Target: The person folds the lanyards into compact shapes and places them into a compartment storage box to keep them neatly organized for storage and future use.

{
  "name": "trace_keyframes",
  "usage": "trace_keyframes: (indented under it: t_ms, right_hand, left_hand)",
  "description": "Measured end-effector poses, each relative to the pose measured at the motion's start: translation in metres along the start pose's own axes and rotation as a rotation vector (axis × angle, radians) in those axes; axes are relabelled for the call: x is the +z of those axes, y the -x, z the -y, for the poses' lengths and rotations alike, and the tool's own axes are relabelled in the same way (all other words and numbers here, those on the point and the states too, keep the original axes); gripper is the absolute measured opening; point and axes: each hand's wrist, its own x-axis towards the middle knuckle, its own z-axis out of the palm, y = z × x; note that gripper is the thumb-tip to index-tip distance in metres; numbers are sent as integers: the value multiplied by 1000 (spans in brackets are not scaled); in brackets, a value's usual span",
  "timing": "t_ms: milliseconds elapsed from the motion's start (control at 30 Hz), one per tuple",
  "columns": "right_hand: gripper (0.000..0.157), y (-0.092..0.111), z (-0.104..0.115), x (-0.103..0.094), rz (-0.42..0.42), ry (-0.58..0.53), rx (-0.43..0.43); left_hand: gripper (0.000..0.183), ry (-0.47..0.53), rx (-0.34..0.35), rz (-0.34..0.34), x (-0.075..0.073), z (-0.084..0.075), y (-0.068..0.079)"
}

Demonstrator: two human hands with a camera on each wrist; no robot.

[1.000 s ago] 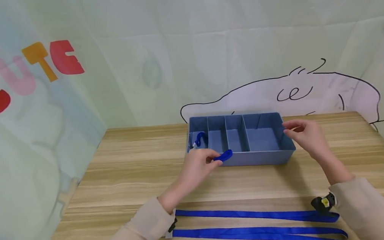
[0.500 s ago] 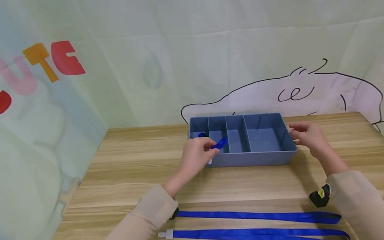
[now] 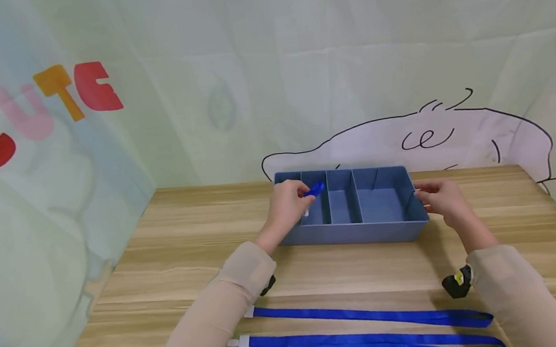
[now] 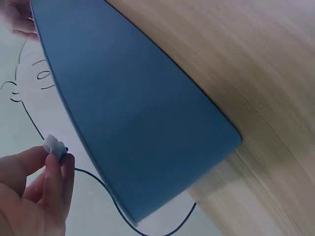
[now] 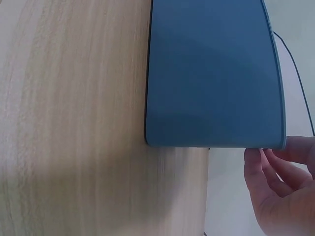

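Observation:
My left hand [image 3: 286,201] pinches a folded blue lanyard [image 3: 315,188] over the second compartment from the left of a blue-grey divided box [image 3: 353,234]. A white clip [image 3: 306,213] hangs below those fingers. In the left wrist view, the left hand [image 4: 42,189] is beside the box's long outer wall [image 4: 123,98], and the bundle in its fingertips looks pale. At the box's right end, my right hand [image 3: 443,202] holds the wall near its rim. From the right wrist, the right hand's fingertips [image 5: 253,156] meet that end wall. My left hand hides the leftmost compartment's contents.
Two more blue lanyards lie stretched across the wooden table [image 3: 189,231] in front: a farther lanyard [image 3: 370,315] and a nearer lanyard [image 3: 362,340], their white clips at the left. A printed cloth backdrop [image 3: 270,86] stands behind the table.
My left hand has carried the folded lanyard forward from the box's front edge to over the second compartment. The right hand has moved slightly down and closed onto the box's right end.

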Motion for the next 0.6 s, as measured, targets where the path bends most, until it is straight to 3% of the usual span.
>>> trace_keyframes:
  t_ms: [200, 400, 600]
  right_hand:
    - [40, -1, 0, 2, -31, 32, 4]
    - [37, -2, 0, 4, -77, 64, -31]
    - [35, -1, -1, 6, -99, 115, -63]
  left_hand:
    - [11, -53, -57, -3, 8, 5, -14]
    - [12, -120, -48, -27, 14, 1, -26]
    - [8, -145, -49, -34, 31, 0, -29]
